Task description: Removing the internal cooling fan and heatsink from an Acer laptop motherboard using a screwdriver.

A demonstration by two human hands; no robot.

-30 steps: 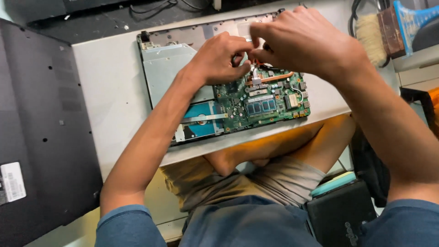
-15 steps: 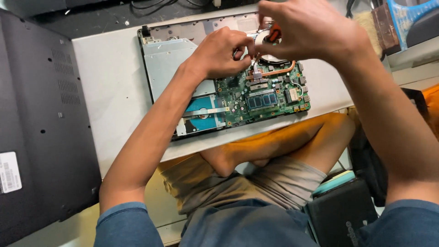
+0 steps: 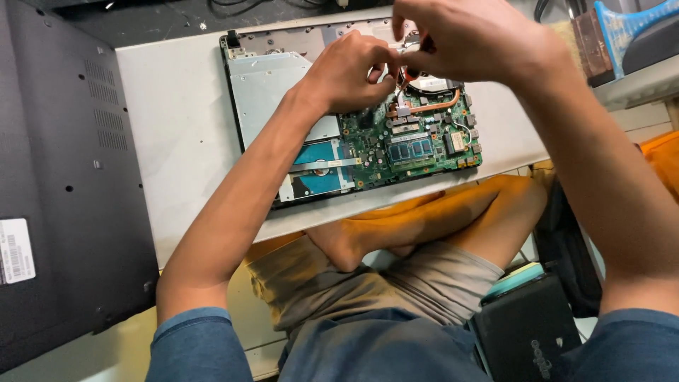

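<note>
Raised a little since a second ago: the right hand (image 3: 474, 39), now close to the top edge of the head view, with the left hand (image 3: 350, 74) drawn up beside it.

Head view, looking straight down. Both bare hands meeting above the far right part of an opened laptop (image 3: 269, 92), lying bottom up on a white table (image 3: 177, 141). Right fingers bunched tight around a small reddish item (image 3: 428, 44), too hidden to identify. Left fingers curled, tips touching the right hand's; impossible to tell whether pinching anything. Directly beneath both hands, the fan (image 3: 424, 81), with a copper heat pipe (image 3: 431, 107) curving just below it across the green circuit board (image 3: 417, 145). Nearer the body, a blue-labelled hard drive (image 3: 318, 166). Off to the left, well apart, a large black bottom cover (image 3: 64, 177). At top right, a blue-handled brush (image 3: 622, 28). Below the table edge, crossed bare legs and a black case (image 3: 523, 332).

Judging by the pose: fine fingertip work at the fan corner, probably on a small fastener or connector. Calls for a steady, precise grip and a light touch, keeping clear of the thin wires and the heat pipe close by.
</note>
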